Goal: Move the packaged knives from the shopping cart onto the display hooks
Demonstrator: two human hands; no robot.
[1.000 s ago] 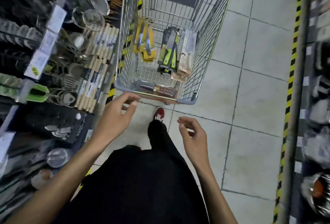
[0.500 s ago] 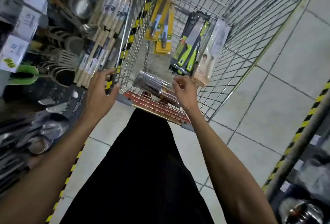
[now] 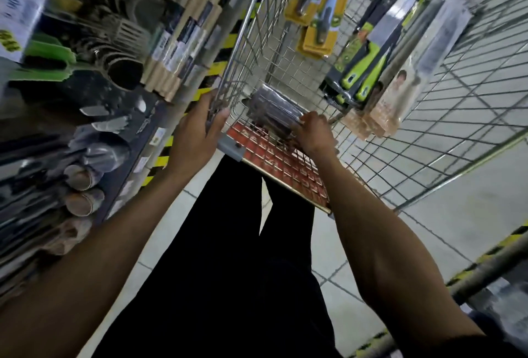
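Gripping knife pack (image 3: 271, 106): right hand (image 3: 313, 133); left hand (image 3: 194, 135) grips cart (image 3: 233, 147) corner.

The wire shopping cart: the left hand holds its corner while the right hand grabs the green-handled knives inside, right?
Not quite. The head view shows the right hand gripping the dark shiny stack of packs; the green-handled knives lean untouched. The left hand does hold the cart at its corner.

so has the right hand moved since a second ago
Yes. The right hand went forward over the wire shopping cart's red handle bar and now grips the dark shiny wrapped pack inside.
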